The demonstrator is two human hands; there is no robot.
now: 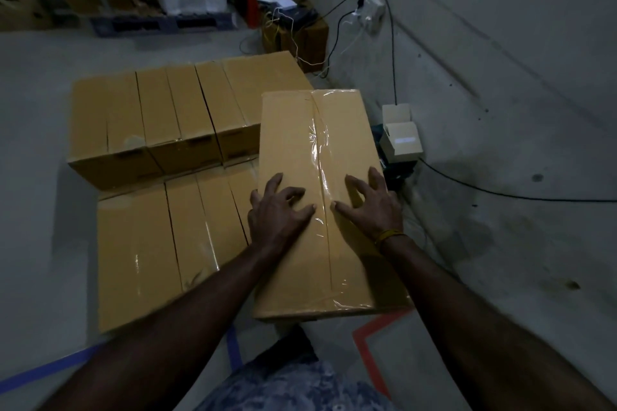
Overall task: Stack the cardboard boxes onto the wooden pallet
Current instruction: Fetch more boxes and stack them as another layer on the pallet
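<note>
- I am looking down at two rows of tan, tape-sealed cardboard boxes (157,150) lying side by side low on the grey concrete floor (36,130); I cannot see the wooden pallet, which I am judging to be hidden beneath them.
- The long tan cardboard box with clear tape down its middle seam (317,197) is sitting higher, at the right end of those rows, its near end overhanging toward me.
- I am judging the step in hand to be seating this box on the stack; the next move is calling for a push or a slide to square it with its neighbours.
- My left hand (278,213) is lying flat on the lid left of the seam, fingers (293,193) spread.
- My right hand (370,207) is resting right of the seam, fingers spread, outer ones reaching the box's right edge.
- Neither hand is gripping; both are pressing from above.
</note>
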